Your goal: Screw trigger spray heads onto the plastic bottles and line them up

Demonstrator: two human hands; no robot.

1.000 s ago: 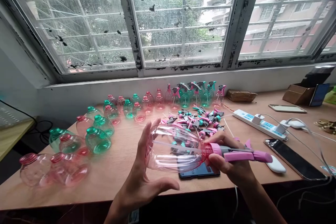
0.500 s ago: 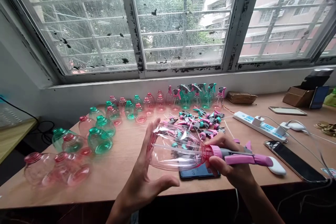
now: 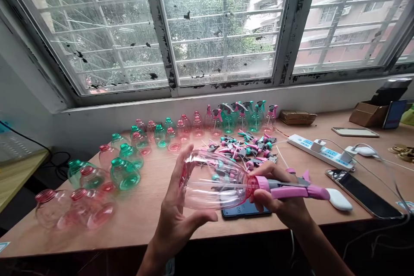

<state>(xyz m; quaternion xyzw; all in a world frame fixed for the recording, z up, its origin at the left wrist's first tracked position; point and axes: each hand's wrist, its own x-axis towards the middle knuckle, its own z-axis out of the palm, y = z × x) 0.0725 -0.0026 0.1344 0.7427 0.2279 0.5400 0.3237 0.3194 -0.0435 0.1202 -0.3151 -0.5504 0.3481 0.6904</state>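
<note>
A clear pink spray bottle [image 3: 215,181] lies sideways in the air above the wooden table [image 3: 152,207]. My left hand [image 3: 176,215] cups its base, thumb underneath and fingers up the far side. My right hand [image 3: 281,200] grips the pink collar at its neck, where a pink and grey trigger sprayer head [image 3: 296,189] points right. A thin tube runs inside the bottle. A dark phone [image 3: 246,210] lies on the table directly below the bottle.
Several capless pink and green bottles [image 3: 124,172] lie at the left. Loose sprayer heads [image 3: 246,148] are piled behind my hands, with assembled spray bottles [image 3: 241,117] along the wall. A power strip [image 3: 320,151], a white mouse [image 3: 338,199] and phones [image 3: 364,194] lie to the right.
My left thumb has closed up under the bottle's base and the bottle has turned slightly. The view has shifted a little; both hands keep their hold.
</note>
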